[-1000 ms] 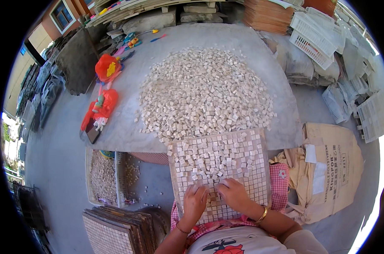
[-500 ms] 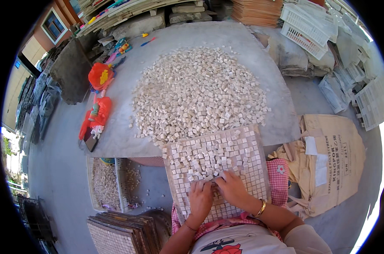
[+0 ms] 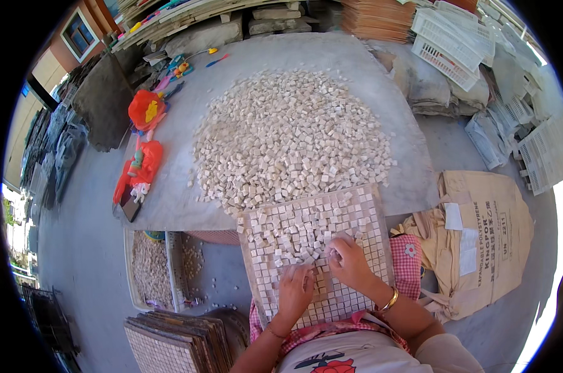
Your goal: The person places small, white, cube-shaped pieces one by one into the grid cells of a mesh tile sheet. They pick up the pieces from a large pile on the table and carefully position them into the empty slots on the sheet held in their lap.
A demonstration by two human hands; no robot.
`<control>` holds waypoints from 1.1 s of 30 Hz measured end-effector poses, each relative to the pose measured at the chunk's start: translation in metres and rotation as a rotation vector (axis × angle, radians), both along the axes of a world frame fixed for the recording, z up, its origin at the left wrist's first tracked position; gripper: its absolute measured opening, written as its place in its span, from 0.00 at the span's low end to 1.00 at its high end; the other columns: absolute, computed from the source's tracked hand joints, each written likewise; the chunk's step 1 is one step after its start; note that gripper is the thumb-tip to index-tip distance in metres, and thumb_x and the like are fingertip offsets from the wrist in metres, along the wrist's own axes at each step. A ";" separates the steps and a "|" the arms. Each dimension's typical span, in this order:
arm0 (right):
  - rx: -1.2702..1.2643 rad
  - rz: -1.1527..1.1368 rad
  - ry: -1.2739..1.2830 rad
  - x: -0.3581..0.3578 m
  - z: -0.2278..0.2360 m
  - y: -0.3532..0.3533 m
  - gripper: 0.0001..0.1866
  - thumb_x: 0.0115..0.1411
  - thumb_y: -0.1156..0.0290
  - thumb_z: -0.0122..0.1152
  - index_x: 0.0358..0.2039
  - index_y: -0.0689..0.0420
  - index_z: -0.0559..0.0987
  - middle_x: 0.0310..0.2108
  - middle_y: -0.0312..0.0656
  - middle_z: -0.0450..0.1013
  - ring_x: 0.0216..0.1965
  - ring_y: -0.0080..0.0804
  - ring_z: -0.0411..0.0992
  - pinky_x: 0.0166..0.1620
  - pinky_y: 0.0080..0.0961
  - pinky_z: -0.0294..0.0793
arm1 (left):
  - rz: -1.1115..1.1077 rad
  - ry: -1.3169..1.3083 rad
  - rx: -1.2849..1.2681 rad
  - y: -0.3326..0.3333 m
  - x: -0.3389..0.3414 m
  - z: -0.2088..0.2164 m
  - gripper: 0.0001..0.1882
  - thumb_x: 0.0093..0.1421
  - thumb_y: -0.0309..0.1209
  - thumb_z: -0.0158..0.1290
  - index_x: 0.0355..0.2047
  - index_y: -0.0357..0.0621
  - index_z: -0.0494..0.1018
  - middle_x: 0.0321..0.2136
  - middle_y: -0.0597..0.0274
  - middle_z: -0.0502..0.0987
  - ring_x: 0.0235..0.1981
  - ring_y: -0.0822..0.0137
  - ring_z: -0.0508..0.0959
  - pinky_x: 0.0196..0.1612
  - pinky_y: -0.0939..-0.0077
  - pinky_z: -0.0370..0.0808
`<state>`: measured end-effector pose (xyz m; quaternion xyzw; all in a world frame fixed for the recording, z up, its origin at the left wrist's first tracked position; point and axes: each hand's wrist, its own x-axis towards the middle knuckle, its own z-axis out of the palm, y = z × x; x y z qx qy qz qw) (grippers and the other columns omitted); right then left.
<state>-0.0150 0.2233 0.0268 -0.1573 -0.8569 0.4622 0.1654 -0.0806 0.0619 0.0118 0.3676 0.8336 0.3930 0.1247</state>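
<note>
A gridded tray (image 3: 244, 233) leans from the slab's near edge to my lap. Small pale stone cubes fill much of its grid in rows, and loose ones (image 3: 300, 239) are heaped on its upper middle. My left hand (image 3: 295, 289) rests over the middle of the tray with its fingers curled at the cubes. To the right and slightly farther up, my right hand (image 3: 350, 262) is closed, thumb and fingers bent together beside the loose cubes. What either hand grips is too small or hidden to make out.
A big pile of cubes (image 3: 294, 130) covers the stone slab (image 3: 169, 193). Toys and a red bag (image 3: 148, 158) lie along its left edge. Below are a white crate (image 3: 173, 267) of cubes and stacked filled trays (image 3: 176, 339). A tan sack (image 3: 489, 242) lies at right.
My hands have come apart. The right hand has moved up and to the right, away from the left, which stays nearly in place.
</note>
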 end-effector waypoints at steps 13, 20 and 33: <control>0.316 0.290 -0.133 -0.026 0.000 0.020 0.08 0.49 0.76 0.53 0.32 0.61 0.72 0.33 0.45 0.66 0.35 0.37 0.67 0.37 0.29 0.70 | 0.058 -0.268 0.011 0.002 -0.056 0.013 0.06 0.51 0.20 0.50 0.31 0.37 0.70 0.28 0.57 0.71 0.31 0.61 0.72 0.32 0.69 0.68; -1.101 0.183 -0.114 0.012 0.008 0.027 0.10 0.56 0.69 0.58 0.35 0.60 0.72 0.31 0.34 0.67 0.29 0.21 0.67 0.34 0.21 0.70 | -0.067 0.283 0.009 0.003 -0.041 -0.005 0.09 0.47 0.21 0.53 0.30 0.37 0.70 0.26 0.52 0.68 0.30 0.51 0.69 0.34 0.60 0.67; 0.203 0.278 -0.220 -0.015 -0.004 -0.009 0.17 0.50 0.75 0.55 0.43 0.56 0.72 0.35 0.47 0.69 0.35 0.45 0.70 0.37 0.36 0.71 | 0.259 -0.985 0.491 -0.014 -0.043 0.003 0.05 0.53 0.22 0.51 0.30 0.38 0.67 0.28 0.65 0.71 0.27 0.71 0.71 0.30 0.79 0.68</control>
